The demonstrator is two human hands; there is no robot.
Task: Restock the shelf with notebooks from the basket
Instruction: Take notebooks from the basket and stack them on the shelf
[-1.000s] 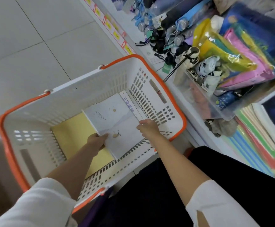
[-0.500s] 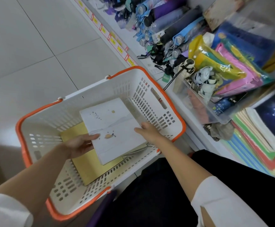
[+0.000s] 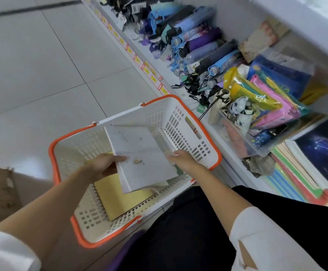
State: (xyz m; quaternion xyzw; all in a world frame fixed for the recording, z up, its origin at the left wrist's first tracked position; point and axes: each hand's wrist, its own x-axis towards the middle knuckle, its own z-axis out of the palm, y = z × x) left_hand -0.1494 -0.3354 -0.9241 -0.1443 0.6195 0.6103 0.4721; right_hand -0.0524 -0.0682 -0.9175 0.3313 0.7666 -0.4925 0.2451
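A white notebook (image 3: pixel 139 153) with small printed marks is lifted above the white basket with an orange rim (image 3: pixel 186 126). My left hand (image 3: pixel 102 166) grips its left edge, thumb on the cover. My right hand (image 3: pixel 182 159) holds its right edge, fingers under it. A yellow spiral notebook (image 3: pixel 120 198) lies flat on the basket floor below. On the shelf at the right, a stack of notebooks (image 3: pixel 304 173) with coloured edges lies under a dark blue starry cover (image 3: pixel 323 151).
The white shelf edge (image 3: pixel 139 61) carries yellow price tags. Folded umbrellas (image 3: pixel 196 42) fill its far part. A clear bin (image 3: pixel 243 141) with colourful packets (image 3: pixel 266 96) sits beside the notebook stack. Pale floor tiles (image 3: pixel 42 65) spread to the left.
Both hands have raised the white notebook from the basket floor to above it. The view has swung up toward the shelf.
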